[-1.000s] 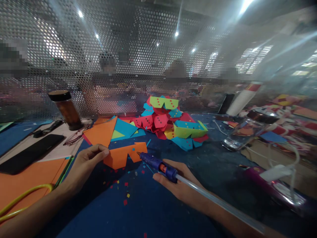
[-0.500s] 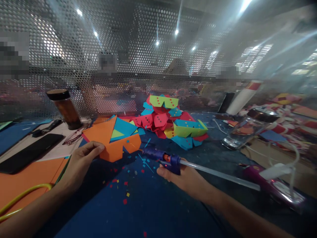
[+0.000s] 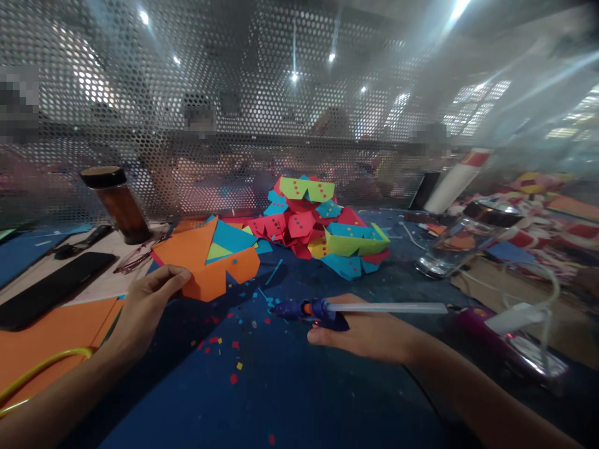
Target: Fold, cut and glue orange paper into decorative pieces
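1. Phone [image 3: 56, 290] lies flat at far left, a yellow loop [image 3: 44, 366] in front of it.
2. Jar [image 3: 122, 212] – dark-lidded, brown inside – leans just behind.
3. Left hand [image 3: 146, 305]: fingers pinched closed on the left end of the orange mask [image 3: 206, 282], which bears one blue dot and sits in front of stacked sheets [image 3: 191, 240].
4. Paper bits [image 3: 234, 378] dot the tabletop [image 3: 281, 399].
5. Mask pile [image 3: 299, 226] stands beyond.
6. Right hand [image 3: 369, 330]: fingers wrapped around the glue gun [image 3: 299, 308], nozzle near blue bits, apart from the mask; a clear stick [image 3: 393, 307] juts rightward.
7. Bottle [image 3: 452, 243] tilts at right – a purple device [image 3: 508, 342] nearer.
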Tool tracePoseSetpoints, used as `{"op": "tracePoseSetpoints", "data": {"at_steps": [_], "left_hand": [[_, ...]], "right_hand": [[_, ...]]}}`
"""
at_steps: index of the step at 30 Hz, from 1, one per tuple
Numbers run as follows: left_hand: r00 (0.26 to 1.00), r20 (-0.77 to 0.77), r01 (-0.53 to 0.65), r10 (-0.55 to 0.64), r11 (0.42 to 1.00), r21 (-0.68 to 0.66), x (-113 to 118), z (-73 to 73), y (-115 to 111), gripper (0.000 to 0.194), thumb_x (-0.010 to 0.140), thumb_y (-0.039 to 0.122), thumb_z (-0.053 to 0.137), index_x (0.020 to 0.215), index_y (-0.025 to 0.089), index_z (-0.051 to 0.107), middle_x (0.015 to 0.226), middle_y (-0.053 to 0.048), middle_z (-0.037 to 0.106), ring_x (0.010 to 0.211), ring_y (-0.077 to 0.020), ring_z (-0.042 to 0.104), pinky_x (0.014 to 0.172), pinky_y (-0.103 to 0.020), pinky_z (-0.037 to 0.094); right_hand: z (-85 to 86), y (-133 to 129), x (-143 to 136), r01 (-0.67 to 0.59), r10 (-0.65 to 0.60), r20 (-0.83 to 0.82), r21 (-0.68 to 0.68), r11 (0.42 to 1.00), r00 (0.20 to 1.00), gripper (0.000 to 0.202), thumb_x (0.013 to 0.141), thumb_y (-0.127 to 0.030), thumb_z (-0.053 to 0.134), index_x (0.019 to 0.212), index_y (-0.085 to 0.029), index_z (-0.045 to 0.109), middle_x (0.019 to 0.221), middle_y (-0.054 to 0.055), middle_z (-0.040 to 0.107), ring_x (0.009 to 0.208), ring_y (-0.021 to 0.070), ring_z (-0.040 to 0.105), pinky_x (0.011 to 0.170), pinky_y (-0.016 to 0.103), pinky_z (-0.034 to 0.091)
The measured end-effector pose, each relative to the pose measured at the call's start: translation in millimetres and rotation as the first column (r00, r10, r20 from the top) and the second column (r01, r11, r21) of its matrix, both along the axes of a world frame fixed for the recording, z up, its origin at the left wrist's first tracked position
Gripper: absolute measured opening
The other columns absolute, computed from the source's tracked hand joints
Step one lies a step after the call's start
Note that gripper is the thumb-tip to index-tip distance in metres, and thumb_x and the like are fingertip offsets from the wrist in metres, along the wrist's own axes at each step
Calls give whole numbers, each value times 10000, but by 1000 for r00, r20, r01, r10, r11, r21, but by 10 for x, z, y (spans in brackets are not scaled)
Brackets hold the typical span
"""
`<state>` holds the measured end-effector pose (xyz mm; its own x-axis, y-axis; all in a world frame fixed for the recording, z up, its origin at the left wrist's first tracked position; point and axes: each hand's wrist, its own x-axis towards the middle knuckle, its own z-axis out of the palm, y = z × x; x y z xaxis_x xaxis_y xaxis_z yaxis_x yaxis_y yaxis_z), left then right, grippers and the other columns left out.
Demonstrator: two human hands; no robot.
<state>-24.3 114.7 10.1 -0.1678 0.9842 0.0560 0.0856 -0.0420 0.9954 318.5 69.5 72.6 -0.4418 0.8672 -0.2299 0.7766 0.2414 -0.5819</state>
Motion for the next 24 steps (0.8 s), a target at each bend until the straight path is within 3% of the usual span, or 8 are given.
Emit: {"op": "tracePoseSetpoints", "data": {"at_steps": [6,18,24], "left_hand": [[1000,-17,10,-10,1000,12,-4,-1,0,260,721,458,771,789,215,704,716,18,640,650,-144,566,557,-218,437],[1000,-19,19,-19,1000,-4,13,8,-6,295,704,495,775,753,216,693,707,28,617,656,-131,538,572,-204,424],[999,-26,21,-22,1000,-13,15,9,-4,295,712,493,771,761,212,697,721,23,617,662,-135,533,563,-203,418]], "right_hand": [[23,3,-21,10,-9,45,-25,1000,999,331,854,-519,602,780,-196,618,702,-12,580,640,143,512,526,231,331],[-106,31,-21,-32,26,67,89,996,997,280,864,-464,616,761,-204,609,696,-9,592,623,146,522,529,242,330],[-81,23,-33,-12,7,71,78,997,997,301,863,-490,609,761,-207,625,698,-10,603,627,152,532,535,244,343]]}}
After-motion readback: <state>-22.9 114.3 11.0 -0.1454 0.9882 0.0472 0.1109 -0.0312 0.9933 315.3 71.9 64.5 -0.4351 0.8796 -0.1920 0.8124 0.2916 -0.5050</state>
